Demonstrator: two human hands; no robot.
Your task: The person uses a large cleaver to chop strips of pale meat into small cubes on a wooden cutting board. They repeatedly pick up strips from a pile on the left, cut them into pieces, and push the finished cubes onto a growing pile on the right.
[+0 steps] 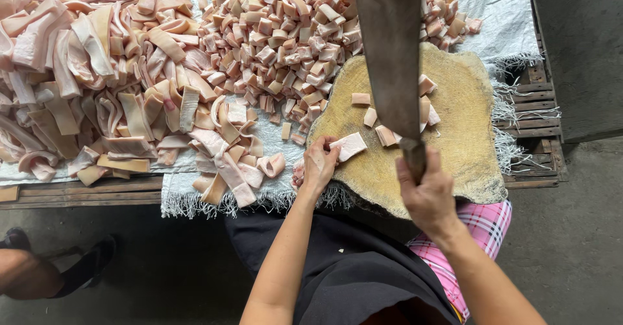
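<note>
Cleaver (pixel 391 52) raised over chopping block (pixel 454 114), gripped in right hand (pixel 428 192).
Left hand (pixel 319 165) fingers (pixel 329 148) pinching pork skin strip (pixel 349 146) on block, just beside blade's path; risk judged: nicked fingers if strip slips under falling blade.

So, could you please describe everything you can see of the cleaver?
The cleaver has a broad, rectangular, dull grey metal blade, worn and unpolished, on a short dark handle. The right hand grips the handle, holding the blade raised and pointing away over the wooden chopping block, above cut pale pieces. Nothing else touches it.
</note>
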